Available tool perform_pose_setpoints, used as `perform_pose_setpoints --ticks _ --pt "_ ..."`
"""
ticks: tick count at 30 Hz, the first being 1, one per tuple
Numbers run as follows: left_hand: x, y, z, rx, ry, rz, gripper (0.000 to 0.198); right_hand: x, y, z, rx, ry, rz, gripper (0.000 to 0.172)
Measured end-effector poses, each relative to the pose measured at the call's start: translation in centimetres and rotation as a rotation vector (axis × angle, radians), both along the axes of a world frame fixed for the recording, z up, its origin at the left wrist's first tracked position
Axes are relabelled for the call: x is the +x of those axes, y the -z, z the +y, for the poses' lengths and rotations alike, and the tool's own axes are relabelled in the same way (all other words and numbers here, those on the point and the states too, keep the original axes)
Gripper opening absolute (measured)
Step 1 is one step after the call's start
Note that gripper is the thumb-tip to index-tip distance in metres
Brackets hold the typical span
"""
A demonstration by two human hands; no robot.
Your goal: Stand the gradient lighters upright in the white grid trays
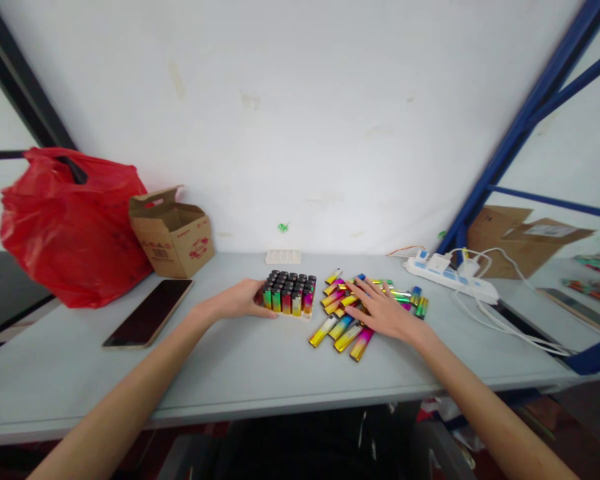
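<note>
Left hand (240, 300), half curled, rests against the block of upright rainbow metallic lighters (289, 295) on the grey surface (230, 363), while my right hand (383, 310) lies flat, holding nothing, on the loose lighters (337, 330) beside it.

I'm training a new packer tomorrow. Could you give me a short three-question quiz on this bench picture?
1. True or false: the block of lighters beside the left hand stands upright.
2. What lies under the right hand? A) phone B) loose lighters C) power strip
3. Fill in: the red bag sits to the ___ of the cardboard box.
Key: 1 true; 2 B; 3 left.
</note>
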State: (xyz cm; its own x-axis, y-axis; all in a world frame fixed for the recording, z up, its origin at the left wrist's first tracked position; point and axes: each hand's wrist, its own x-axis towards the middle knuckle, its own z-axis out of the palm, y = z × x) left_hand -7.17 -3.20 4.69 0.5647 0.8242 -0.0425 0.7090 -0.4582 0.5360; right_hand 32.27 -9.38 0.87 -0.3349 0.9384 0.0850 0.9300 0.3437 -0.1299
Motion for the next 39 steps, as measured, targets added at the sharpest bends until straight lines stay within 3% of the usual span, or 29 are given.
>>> perform_pose_setpoints --ticks 12,22,26,29,32,39 --pt "0.0 -0.2 -0.1 0.001 0.011 0.003 0.068 1.4 -0.4 0.8 0.013 0.087 -0.033 0.1" --pt "0.1 -0.1 -0.1 0.007 0.005 0.009 0.066 0.9 -0.9 2.1 -0.074 0.148 -0.035 0.104" --pt "0.2 -0.3 -0.3 -0.008 0.013 0.044 0.065 0.5 -1.2 2.2 0.041 0.068 0.016 0.082" --pt "0.2 -0.3 -0.3 -0.014 0.013 0.034 0.066 -0.3 -1.9 2.3 0.12 -0.163 0.116 0.05" --pt "0.2 -0.2 -0.3 -0.007 0.013 0.0 0.068 -1.2 -3.0 2.8 0.053 -0.347 0.116 0.029" --pt "0.1 -0.1 -0.2 -0.025 0.014 -0.026 0.069 -2.1 -4.7 4.5 -0.094 -0.414 0.02 0.021"
